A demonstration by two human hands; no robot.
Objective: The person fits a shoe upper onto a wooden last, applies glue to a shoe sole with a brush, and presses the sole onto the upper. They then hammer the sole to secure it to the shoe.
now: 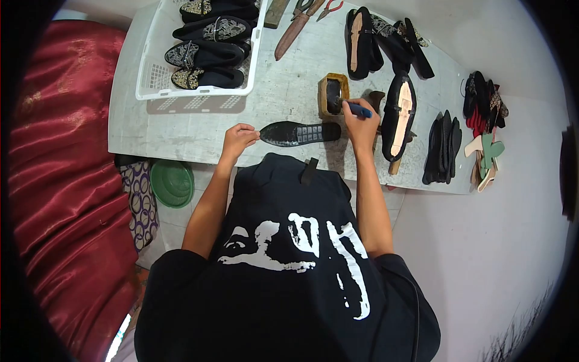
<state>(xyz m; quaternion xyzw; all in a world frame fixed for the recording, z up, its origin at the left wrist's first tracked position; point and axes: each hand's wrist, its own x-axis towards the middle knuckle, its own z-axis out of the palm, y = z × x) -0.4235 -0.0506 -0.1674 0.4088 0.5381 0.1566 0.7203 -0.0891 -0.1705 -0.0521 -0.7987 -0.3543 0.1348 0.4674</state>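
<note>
- While the left hand (241, 140) pinches the pointed tip of the black sole (283, 133), thumb and fingers drawn nearly together, the sole lies flat on the table (199, 136), just beyond the person's shirt (277, 199).
- The right hand (362, 125) closes around the blue tool (360, 110), whose lower end reaches into the tub (323, 96); whether that end is a brush cannot be told.
- The sole looks light and thin, probably firm yet bendable, and hardly fragile; its shiny face may be slippery or tacky if coated, so the edges or the tip seem the best hold.
- It is long, rounded at the heel and narrower at the waist, with a greyish grid across its middle.
- The tub has a yellowish rim and dark contents, and stands near the heel.
</note>
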